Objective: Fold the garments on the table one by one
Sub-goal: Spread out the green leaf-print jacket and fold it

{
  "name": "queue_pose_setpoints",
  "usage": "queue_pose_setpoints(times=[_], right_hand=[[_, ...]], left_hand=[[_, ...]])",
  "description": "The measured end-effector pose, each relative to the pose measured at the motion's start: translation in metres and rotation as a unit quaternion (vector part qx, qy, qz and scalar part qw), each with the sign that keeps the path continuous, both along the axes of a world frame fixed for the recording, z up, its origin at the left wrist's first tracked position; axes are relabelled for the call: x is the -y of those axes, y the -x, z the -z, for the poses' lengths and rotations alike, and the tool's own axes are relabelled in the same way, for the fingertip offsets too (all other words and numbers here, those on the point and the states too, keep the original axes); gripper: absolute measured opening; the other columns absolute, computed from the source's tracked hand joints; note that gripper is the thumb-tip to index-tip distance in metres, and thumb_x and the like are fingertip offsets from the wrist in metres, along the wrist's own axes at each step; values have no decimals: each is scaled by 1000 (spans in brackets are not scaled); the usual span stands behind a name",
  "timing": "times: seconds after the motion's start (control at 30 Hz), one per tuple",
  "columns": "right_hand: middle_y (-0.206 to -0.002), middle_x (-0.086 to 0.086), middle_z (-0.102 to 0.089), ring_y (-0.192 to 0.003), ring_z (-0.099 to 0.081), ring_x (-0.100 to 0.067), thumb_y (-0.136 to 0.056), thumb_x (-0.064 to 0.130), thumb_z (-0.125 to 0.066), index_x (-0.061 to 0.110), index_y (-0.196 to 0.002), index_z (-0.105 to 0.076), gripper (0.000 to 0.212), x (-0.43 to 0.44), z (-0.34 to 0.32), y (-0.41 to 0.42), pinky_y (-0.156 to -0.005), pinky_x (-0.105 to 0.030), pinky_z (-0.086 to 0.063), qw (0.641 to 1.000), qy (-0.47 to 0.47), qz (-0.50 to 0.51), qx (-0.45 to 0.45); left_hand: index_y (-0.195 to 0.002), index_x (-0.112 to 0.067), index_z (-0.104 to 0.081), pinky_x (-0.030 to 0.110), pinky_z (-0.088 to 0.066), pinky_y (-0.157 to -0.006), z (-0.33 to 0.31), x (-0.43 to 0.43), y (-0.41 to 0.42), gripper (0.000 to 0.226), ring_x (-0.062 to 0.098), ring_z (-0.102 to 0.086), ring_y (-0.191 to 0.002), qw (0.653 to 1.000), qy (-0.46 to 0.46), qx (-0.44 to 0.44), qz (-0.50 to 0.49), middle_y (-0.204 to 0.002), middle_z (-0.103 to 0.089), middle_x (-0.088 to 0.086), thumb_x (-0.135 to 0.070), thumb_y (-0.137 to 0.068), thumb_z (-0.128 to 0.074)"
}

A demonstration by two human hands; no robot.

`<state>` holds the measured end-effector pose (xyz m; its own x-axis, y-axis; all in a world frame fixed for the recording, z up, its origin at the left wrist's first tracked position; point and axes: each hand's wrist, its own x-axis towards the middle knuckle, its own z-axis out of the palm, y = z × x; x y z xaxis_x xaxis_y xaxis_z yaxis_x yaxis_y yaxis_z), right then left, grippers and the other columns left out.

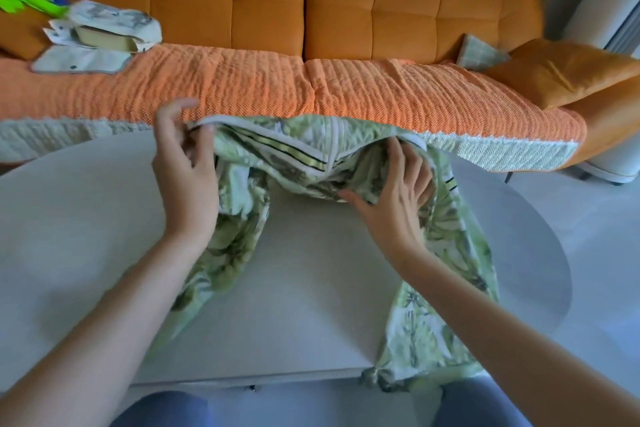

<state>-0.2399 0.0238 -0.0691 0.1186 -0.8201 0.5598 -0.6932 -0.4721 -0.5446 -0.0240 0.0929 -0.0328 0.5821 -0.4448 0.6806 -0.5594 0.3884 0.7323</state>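
A pair of green leaf-print trousers point(298, 152) with a white waistband lies on the white table point(86, 218), waist at the far edge, one leg running toward me on each side. My left hand point(183, 166) pinches the left end of the waistband between thumb and fingers. My right hand point(398, 191) grips the right side of the waist, its fingers curled into the bunched cloth. The right leg's hem point(415, 357) hangs over the near table edge.
An orange sofa point(381, 10) with a ribbed orange cover stands just behind the table. On its left seat lie pale folded cloths point(104, 31) and a bright green item point(20, 0); an orange cushion point(568, 73) sits at the right. My knees in blue show below the table.
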Motion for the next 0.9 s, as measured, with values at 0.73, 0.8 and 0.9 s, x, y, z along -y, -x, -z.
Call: queue_pose_setpoints(times=[0.73,0.8,0.9], right_hand=[[-150,-1,-17,-138,-3,-30,-88,38,-60,27,-136,-45,51,18,33,5,-112,-55,-8,931,-121,-81,-333],[-143,-1,-35,-137,-10,-28,-89,23,-60,21,-122,-59,33,25,32,9,-110,-52,-19,945,-120,-70,-296],[-120,3,-60,-122,-41,-23,-88,15,-60,21,-103,-71,20,39,14,21,-104,-46,-35,976,-61,-52,-204]], left_hand=[[-93,-27,-75,61,14,-107,90,13,11,25,29,-51,-121,816,-411,406,2,-97,-70,-2,-38,-70,-77],[-80,-24,-76,65,-2,-108,90,13,7,16,28,-57,-108,847,-379,372,-15,-88,-70,-3,-22,-66,-83],[-81,-20,-74,63,-3,-107,78,8,-5,7,28,-56,-104,906,-312,281,-58,-93,-68,-3,-20,-74,-75]])
